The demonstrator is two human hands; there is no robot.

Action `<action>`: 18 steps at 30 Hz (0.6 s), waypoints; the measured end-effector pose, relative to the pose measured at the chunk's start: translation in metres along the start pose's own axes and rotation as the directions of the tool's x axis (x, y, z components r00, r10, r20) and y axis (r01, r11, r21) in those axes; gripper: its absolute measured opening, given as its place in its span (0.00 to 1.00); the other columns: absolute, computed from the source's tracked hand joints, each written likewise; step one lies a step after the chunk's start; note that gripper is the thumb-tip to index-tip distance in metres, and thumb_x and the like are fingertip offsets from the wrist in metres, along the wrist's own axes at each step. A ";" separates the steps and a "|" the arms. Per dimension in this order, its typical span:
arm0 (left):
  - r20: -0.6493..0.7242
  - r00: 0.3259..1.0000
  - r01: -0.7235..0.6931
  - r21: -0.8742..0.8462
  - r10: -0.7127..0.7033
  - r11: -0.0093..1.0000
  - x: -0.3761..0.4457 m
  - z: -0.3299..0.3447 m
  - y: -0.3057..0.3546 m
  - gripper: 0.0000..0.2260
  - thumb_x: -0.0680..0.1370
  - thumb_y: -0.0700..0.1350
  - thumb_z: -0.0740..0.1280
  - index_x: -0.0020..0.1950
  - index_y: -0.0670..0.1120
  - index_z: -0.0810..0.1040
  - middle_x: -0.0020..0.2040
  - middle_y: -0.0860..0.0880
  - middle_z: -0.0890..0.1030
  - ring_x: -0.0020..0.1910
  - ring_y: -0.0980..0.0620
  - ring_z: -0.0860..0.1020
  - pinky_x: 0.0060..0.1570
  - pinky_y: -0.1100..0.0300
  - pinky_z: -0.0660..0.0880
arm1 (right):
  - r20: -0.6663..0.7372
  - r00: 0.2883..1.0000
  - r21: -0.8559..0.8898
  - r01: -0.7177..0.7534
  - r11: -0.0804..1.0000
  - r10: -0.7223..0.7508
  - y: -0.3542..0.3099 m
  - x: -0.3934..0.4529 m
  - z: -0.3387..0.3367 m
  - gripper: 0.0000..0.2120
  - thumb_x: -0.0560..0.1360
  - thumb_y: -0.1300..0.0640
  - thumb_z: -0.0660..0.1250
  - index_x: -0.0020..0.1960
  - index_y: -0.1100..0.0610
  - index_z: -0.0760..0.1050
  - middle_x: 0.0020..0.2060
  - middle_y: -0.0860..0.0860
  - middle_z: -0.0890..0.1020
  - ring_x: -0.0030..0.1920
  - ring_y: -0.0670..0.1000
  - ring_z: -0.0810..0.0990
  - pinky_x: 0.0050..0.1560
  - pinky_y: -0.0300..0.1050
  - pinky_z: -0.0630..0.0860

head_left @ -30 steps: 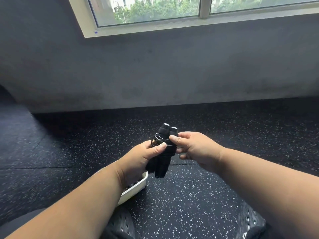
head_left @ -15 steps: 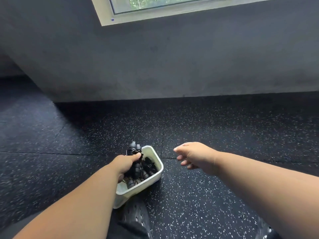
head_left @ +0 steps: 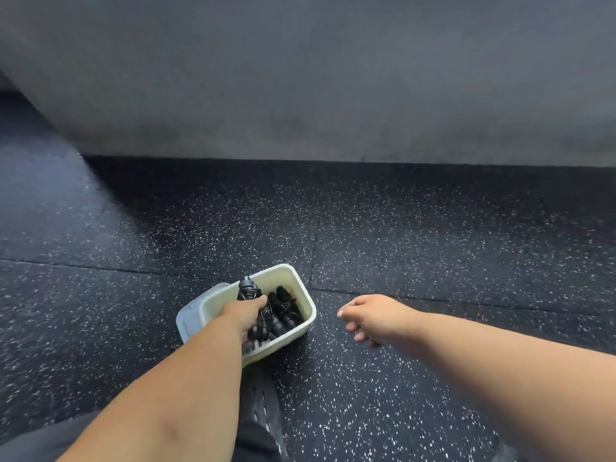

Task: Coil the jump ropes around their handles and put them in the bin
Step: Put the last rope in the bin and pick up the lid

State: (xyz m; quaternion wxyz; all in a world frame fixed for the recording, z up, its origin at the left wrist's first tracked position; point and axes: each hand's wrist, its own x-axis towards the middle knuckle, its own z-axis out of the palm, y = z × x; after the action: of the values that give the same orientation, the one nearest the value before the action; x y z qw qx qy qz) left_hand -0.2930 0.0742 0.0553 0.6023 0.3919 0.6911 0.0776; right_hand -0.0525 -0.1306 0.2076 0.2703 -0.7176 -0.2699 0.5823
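A white plastic bin (head_left: 308,320) stands on the speckled black floor just in front of me. My left hand (head_left: 245,315) is inside it and grips a black coiled jump rope (head_left: 248,290), whose handle ends stick up above my fingers. More black coiled jump ropes (head_left: 285,310) lie in the bin beside it. My right hand (head_left: 375,318) hovers to the right of the bin with loosely curled fingers and holds nothing.
A pale lid or tray (head_left: 190,316) lies under the bin's left side. A grey wall (head_left: 333,78) rises at the back. My dark shoe (head_left: 263,405) sits right below the bin. Black rubber flooring (head_left: 433,245) spreads all around.
The rope was held up by both hands. My right hand let go and moved right, while my left hand lowered the rope into the bin. The camera tilted down.
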 end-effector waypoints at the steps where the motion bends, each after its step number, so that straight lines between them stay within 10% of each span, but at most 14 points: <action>1: 0.046 0.999 0.014 -0.009 -0.014 1.000 -0.046 0.009 0.019 0.25 0.71 0.59 0.79 0.61 0.45 0.83 0.54 0.40 0.87 0.52 0.40 0.86 0.56 0.42 0.83 | 0.007 1.000 0.001 -0.003 1.000 0.003 0.000 0.004 0.000 0.05 0.81 0.54 0.66 0.52 0.55 0.78 0.41 0.52 0.78 0.35 0.50 0.72 0.32 0.40 0.65; 5: 0.071 0.997 0.013 0.173 -0.025 0.985 -0.071 0.014 0.029 0.12 0.81 0.50 0.71 0.58 0.42 0.79 0.44 0.46 0.76 0.29 0.54 0.77 0.33 0.61 0.73 | 0.019 0.999 0.023 -0.034 0.999 0.033 0.004 0.020 -0.005 0.03 0.81 0.55 0.66 0.52 0.55 0.77 0.40 0.52 0.77 0.33 0.49 0.71 0.32 0.40 0.64; 10: 0.119 0.991 -0.131 0.787 0.061 0.603 -0.040 0.008 0.010 0.30 0.73 0.59 0.76 0.67 0.40 0.79 0.59 0.44 0.83 0.58 0.44 0.81 0.56 0.57 0.76 | -0.007 0.998 0.012 -0.065 0.998 0.065 0.007 0.037 -0.013 0.07 0.79 0.55 0.66 0.54 0.56 0.79 0.39 0.51 0.78 0.33 0.49 0.73 0.33 0.41 0.65; 18: 0.278 0.961 -0.278 0.960 0.003 0.035 -0.028 0.033 -0.017 0.22 0.79 0.45 0.70 0.73 0.47 0.74 0.70 0.47 0.78 0.69 0.45 0.77 0.69 0.54 0.73 | -0.012 0.994 0.005 -0.108 0.994 0.108 0.013 0.039 -0.015 0.10 0.78 0.52 0.67 0.56 0.56 0.80 0.42 0.51 0.80 0.35 0.50 0.75 0.36 0.42 0.68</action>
State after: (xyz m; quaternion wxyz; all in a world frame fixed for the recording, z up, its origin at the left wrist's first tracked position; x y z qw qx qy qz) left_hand -0.2723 0.0324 0.0584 0.2209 0.7692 0.4467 -0.3999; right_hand -0.0301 -0.1134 0.1739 0.2418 -0.7342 -0.2277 0.5921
